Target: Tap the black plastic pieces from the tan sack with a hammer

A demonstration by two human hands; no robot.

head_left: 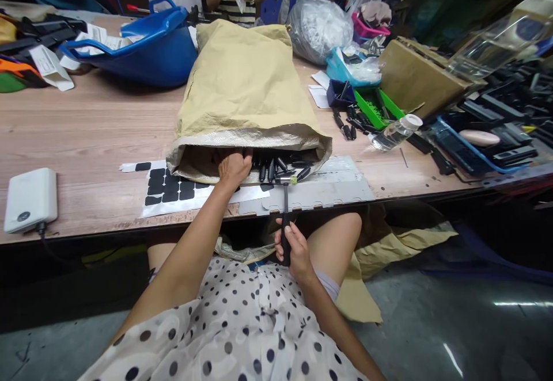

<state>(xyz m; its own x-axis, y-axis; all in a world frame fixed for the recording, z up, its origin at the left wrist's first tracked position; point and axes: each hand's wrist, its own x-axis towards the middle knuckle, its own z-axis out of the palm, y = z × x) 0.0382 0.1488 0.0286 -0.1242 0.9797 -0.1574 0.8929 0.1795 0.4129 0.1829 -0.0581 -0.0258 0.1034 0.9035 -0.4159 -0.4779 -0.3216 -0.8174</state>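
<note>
A large tan paper sack [246, 76] lies on the table with its mouth toward me. My left hand [235, 166] reaches into that mouth, its fingers mostly hidden in the dark inside. Several black, pen-like plastic parts [271, 169] show in the opening to the right of it. My right hand [294, 247] is wrapped around the black handle of a small hammer [286, 199], held upright at the table's edge. The hammer's head, with a yellowish end, is just in front of the sack's mouth. Beneath lie a sheet of black stickers [170, 188] and a grey board [324, 188].
A blue basin [138, 53] with white papers stands at the back left. A white power box [32, 199] with a cable sits at the left edge. To the right are a green tray [380, 107], a clear bottle [395, 133] and a cardboard box [419, 76]. People sit across the table.
</note>
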